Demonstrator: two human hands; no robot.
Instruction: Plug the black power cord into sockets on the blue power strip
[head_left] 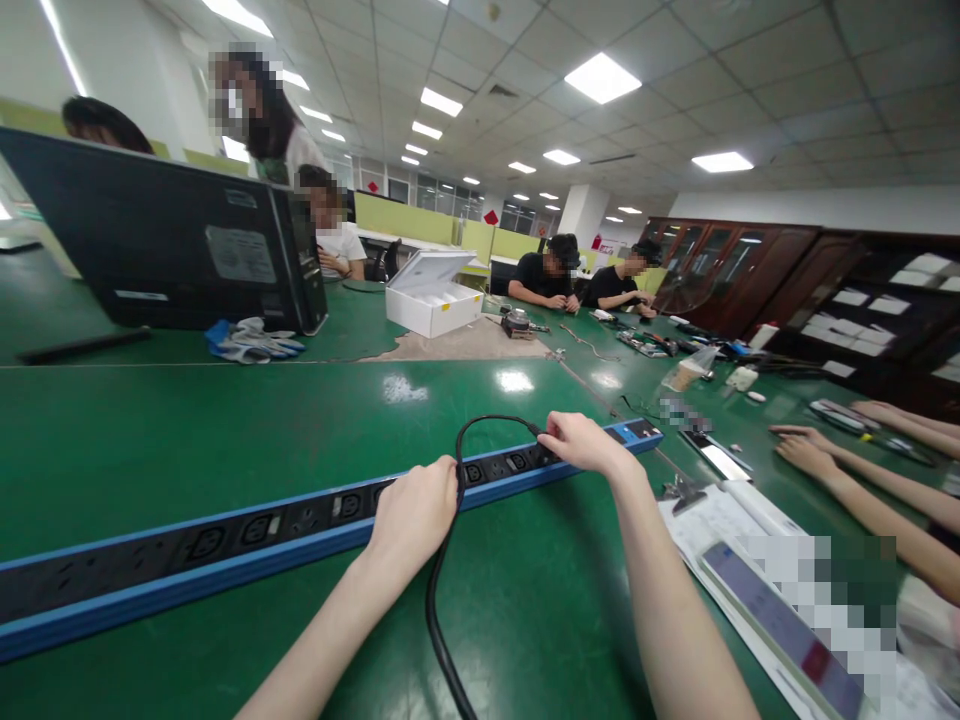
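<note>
Long blue-sided black power strip [322, 518] spans glossy green counter [225, 430], left end beyond frame. Right hand [581, 440] pinches slim black cable [433, 602] at sockets; left hand [416, 505] curls over strip, grip unclear. Broad green stretch separates strip from white box [433, 312].

Black cable [432, 606] across blue power strip [319, 516]
</note>
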